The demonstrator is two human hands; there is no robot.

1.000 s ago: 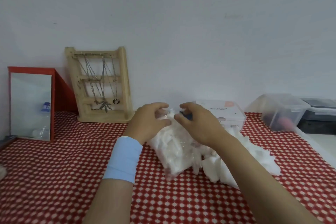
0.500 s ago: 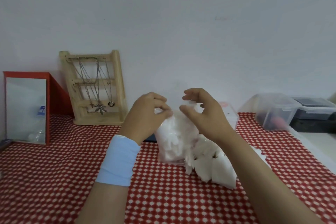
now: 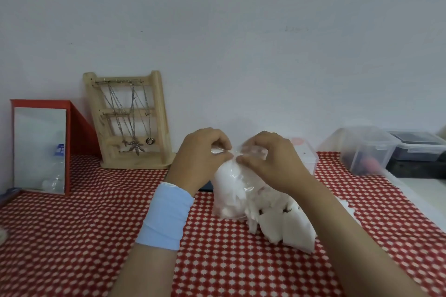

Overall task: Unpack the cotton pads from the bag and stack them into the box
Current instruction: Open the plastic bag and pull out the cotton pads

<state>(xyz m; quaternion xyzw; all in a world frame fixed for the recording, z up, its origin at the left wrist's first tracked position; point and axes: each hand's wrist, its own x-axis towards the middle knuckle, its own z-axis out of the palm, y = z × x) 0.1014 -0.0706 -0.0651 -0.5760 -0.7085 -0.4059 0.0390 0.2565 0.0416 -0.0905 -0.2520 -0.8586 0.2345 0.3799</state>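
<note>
Red checked cloth (image 3: 72,236) covers the table, white wall behind. Far left, red-framed mirror (image 3: 39,149); next to it a wooden rack (image 3: 130,120) hung with necklaces. Far right, clear tubs (image 3: 362,152) with lids, contents blurred. Centre: clear bag (image 3: 231,190) full of white cotton pads, standing on the cloth with its bottom down and its top pulled up between both hands. Loose pads (image 3: 289,229) lie in a heap on the cloth just right of the bag, touching it, partly under the right forearm. Box (image 3: 307,157) is a small clear one behind the right hand, mostly hidden; can't tell if the lid is on. Left hand (image 3: 200,159), blue wristband (image 3: 166,214) below it, has fingers curled, pinching the bag's top edge. Right hand (image 3: 270,161) does the same on the other side, fingertips nearly meeting the left's. Likely step: opening or tearing the bag mouth. Handling guess: bag is light, floppy and slick film, so pinch at the top seam, not the body. Pads are soft, very light, easy to crush or scatter; take them as a small stack by the flat faces, squeezed gently, so they go into the box squared up. Risk: a hard pull bursts the bag and spills more pads.
</note>
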